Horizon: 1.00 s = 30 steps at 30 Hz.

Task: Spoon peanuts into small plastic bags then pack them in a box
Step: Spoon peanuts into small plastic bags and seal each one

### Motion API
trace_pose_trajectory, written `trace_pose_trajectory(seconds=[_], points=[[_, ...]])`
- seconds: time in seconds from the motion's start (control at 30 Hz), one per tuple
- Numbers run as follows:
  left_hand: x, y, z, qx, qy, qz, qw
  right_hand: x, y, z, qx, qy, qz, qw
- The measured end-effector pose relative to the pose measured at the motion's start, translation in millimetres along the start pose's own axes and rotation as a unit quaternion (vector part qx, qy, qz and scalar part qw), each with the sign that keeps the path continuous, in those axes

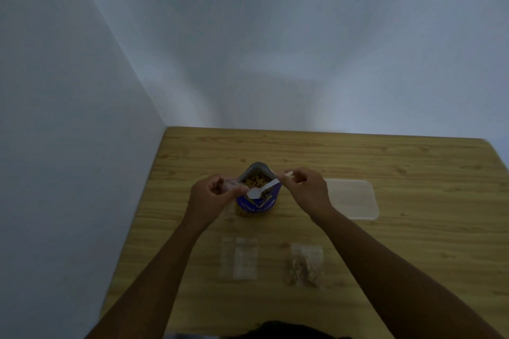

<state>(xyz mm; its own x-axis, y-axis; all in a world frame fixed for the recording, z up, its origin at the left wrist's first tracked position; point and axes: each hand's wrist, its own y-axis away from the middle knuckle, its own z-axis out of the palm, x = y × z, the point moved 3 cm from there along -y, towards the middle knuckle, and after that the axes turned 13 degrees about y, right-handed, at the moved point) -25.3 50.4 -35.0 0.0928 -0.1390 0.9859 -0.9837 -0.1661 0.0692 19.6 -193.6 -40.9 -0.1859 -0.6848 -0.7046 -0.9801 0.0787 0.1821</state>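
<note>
holding white spoon [258, 191] | blue peanut pouch [259, 195] open, upright

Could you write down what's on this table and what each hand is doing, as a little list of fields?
left hand: pinches a small bag beside the pouch
right hand: holds a white spoon over the pouch
pouch: blue, upright, open, peanuts inside
box: clear, right of the pouch
empty bags: flat, near left
filled bag: near right
table: wooden
</note>
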Motion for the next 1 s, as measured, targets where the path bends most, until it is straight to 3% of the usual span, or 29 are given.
trace_pose_trajectory(seconds=[0.23,0.43,1.0], points=[[-5,-5,3,-0.022,-0.020,0.013,0.999,-25,0,19,0.045,0.020,-0.127,0.991],[-14,-9,-5,-0.014,-0.032,0.054,0.998,-40,-2,3,0.160,0.072,-0.248,0.953],[-29,-9,-6,-0.015,-0.019,0.003,1.000,-10,3,37,0.103,0.009,-0.099,0.990]])
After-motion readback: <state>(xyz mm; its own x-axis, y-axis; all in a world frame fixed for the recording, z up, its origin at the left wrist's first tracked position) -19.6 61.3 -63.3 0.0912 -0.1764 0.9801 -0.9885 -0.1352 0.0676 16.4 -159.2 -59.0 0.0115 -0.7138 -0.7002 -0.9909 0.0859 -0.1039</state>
